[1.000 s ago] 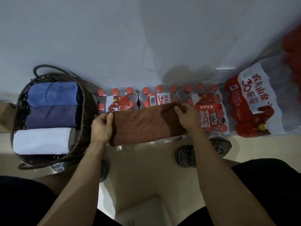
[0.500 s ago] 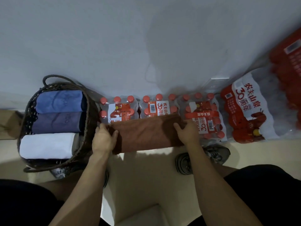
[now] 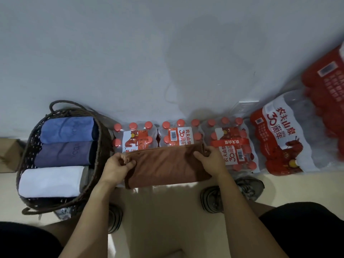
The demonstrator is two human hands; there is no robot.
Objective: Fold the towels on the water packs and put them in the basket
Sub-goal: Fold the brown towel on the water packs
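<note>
A folded brown towel [image 3: 165,165] lies across the shrink-wrapped water packs [image 3: 178,135] with red caps. My left hand [image 3: 116,167] grips the towel's left end with curled fingers. At the right end, my right hand [image 3: 210,161] pinches the far corner. To the left stands a dark woven basket [image 3: 101,144]. In it lie a blue towel [image 3: 67,130], a purple towel [image 3: 63,153] and a white towel [image 3: 50,181], folded side by side.
A grey wall rises behind the packs. More water packs [image 3: 281,135] lean at the right. A cardboard box [image 3: 8,155] sits left of the basket. My shoes [image 3: 232,194] and knees are on the pale floor below.
The towel has been folded narrower toward me, uncovering more bottle labels. My left hand's fingers have curled tighter on the left end. The view has shifted slightly downward.
</note>
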